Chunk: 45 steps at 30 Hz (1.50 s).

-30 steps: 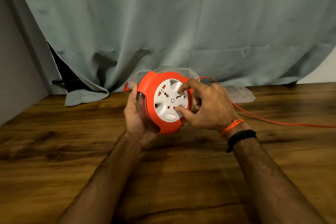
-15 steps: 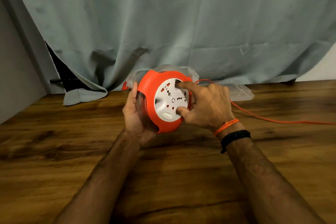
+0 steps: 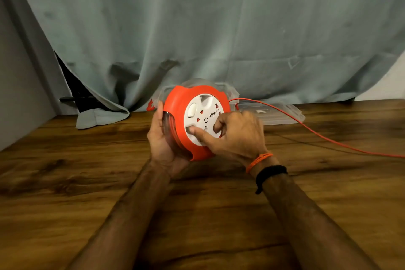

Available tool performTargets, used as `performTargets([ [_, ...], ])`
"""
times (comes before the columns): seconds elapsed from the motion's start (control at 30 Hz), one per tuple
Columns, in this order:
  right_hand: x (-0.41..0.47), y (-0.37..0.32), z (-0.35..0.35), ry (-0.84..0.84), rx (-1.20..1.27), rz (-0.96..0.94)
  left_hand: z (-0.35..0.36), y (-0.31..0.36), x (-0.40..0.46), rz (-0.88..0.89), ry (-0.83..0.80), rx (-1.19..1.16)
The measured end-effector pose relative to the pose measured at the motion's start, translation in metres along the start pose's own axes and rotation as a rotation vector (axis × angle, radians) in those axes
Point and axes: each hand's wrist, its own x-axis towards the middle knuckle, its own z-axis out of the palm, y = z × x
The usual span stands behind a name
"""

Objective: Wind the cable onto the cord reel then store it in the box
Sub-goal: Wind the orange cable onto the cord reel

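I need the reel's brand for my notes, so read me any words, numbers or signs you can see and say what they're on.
No legible text anywhere in this view.
White dial of the cord reel: small dark marks near its centre, too small and blurred to read.
Clear box lid: a pale smudge, unreadable.

A wooden table with dark grain runs back to a grey-green curtain, whose hem folds onto the tabletop at the left. A grey wall stands further left.

I can't read any words or numbers here. The white face of the cord reel has small marks, too blurry to read.
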Motion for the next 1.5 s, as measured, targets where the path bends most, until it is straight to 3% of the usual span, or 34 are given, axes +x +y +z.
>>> performTargets([
  [0.13, 0.008, 0.015, -0.02, -0.032, 0.11, -0.175, -0.004, 0.0, 0.0, -0.029, -0.044, -0.008],
  [0.37, 0.01, 0.017, -0.029, -0.154, -0.126, -0.299, -0.004, -0.001, -0.003, -0.12, -0.154, 0.016],
  [0.57, 0.01, 0.024, -0.02, 0.002, -0.177, -0.342, -0.007, 0.001, -0.003, -0.143, -0.099, 0.043],
  [0.67, 0.007, 0.026, -0.019, 0.032, -0.184, -0.281, -0.004, 0.0, -0.004, -0.091, -0.09, 0.03],
  [0.9, -0.005, -0.01, 0.008, 0.076, -0.042, 0.055, 0.006, 0.001, 0.0, 0.047, 0.006, -0.028],
  [1.0, -0.005, -0.013, 0.009, 0.061, 0.027, 0.076, 0.003, 0.001, -0.001, 0.066, 0.028, -0.027],
  [1.17, 0.002, -0.003, -0.005, 0.04, 0.082, 0.016, 0.002, 0.001, 0.0, 0.043, 0.008, -0.024],
  [1.3, 0.009, 0.014, -0.023, 0.0, 0.121, -0.171, -0.002, 0.0, 0.0, 0.017, -0.031, 0.003],
  [1.5, 0.01, 0.019, -0.029, -0.153, -0.077, -0.308, -0.007, -0.002, 0.0, -0.017, -0.069, -0.026],
])
